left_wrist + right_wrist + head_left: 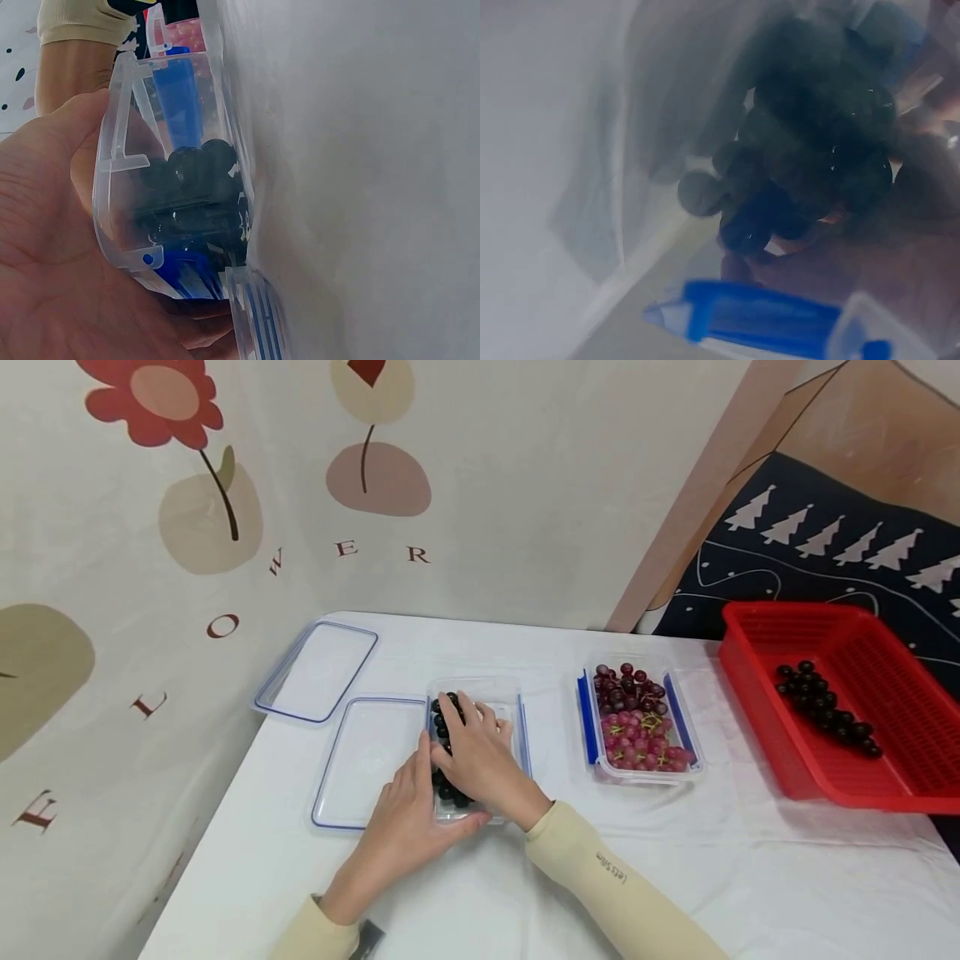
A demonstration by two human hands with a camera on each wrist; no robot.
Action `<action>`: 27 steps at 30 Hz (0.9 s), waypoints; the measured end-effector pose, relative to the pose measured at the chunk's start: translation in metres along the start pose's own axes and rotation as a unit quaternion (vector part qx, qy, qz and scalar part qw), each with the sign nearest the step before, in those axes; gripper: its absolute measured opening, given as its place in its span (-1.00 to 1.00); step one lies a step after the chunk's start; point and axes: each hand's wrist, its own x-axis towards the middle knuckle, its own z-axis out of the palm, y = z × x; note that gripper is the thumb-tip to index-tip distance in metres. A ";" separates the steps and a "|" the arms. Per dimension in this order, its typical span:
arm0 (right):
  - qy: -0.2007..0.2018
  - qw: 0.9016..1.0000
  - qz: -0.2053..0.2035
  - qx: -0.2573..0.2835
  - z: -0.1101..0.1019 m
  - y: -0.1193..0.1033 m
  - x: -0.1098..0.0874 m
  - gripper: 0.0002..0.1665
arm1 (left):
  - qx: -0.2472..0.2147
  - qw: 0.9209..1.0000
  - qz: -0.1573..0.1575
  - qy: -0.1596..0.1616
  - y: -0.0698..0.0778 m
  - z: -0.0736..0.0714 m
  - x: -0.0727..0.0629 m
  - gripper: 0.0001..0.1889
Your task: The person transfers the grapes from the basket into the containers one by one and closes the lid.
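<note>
A clear plastic container (pixel 522 727) with blue side clips stands on the white table, a bunch of black grapes (pixel 457 797) along its left side. My left hand (pixel 408 827) holds its near left corner, fingers along the left wall and thumb across the front. The left wrist view shows the container's clear wall (pixel 120 210) between that thumb and the fingers. Reaching in from above, my right hand (pixel 483 768) rests extended fingers on the grapes. Through the wall, the right wrist view shows the grapes (pixel 840 150) dimly, above a blue clip (pixel 765 319).
A blue-edged lid (pixel 367 764) lies left of the container, and another clear blue-edged piece (pixel 322 668) sits behind it. To the right stands a second container (pixel 648 777) with dark red grapes (pixel 630 693) and pink grapes (pixel 641 743). A red basket (pixel 810 781) holds black grapes (pixel 825 706).
</note>
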 end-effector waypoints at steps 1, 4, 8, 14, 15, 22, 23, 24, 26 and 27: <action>-0.002 1.000 0.002 0.010 0.000 -0.001 0.001 -0.14 | 0.001 1.000 -0.001 0.001 0.000 0.000 0.000 0.45; 0.006 1.000 0.007 0.010 0.004 -0.003 0.003 -0.19 | -0.002 1.000 -0.003 0.001 0.000 0.001 0.001 0.46; 0.028 0.999 0.005 -0.037 0.009 -0.006 0.007 -0.23 | -0.006 1.000 -0.013 -0.011 0.000 0.003 0.001 0.46; 0.017 1.000 -0.011 -0.005 0.005 -0.009 0.002 -0.19 | 0.001 1.000 -0.018 -0.011 0.000 0.002 0.001 0.47; 0.016 1.000 -0.012 0.008 0.003 -0.008 0.001 -0.17 | 0.002 1.000 -0.017 -0.010 0.000 0.001 0.001 0.47; 0.037 0.997 -0.019 0.062 -0.002 -0.002 -0.006 -0.09 | 0.000 1.000 -0.008 0.002 0.000 0.001 0.001 0.45; 0.040 0.997 -0.021 0.070 -0.002 -0.001 -0.007 -0.09 | -0.001 1.000 -0.007 0.004 0.000 0.001 0.001 0.45; 0.043 0.996 -0.023 0.077 -0.002 0.001 -0.007 -0.08 | 0.000 1.000 -0.006 0.006 -0.001 0.002 0.001 0.44; 0.045 0.994 -0.027 0.092 -0.003 0.003 -0.009 -0.07 | 0.001 1.000 -0.004 0.008 0.000 0.002 0.000 0.43; 0.046 0.994 -0.029 0.097 -0.003 0.004 -0.010 -0.06 | 0.001 1.000 -0.001 0.010 -0.001 0.002 -0.001 0.41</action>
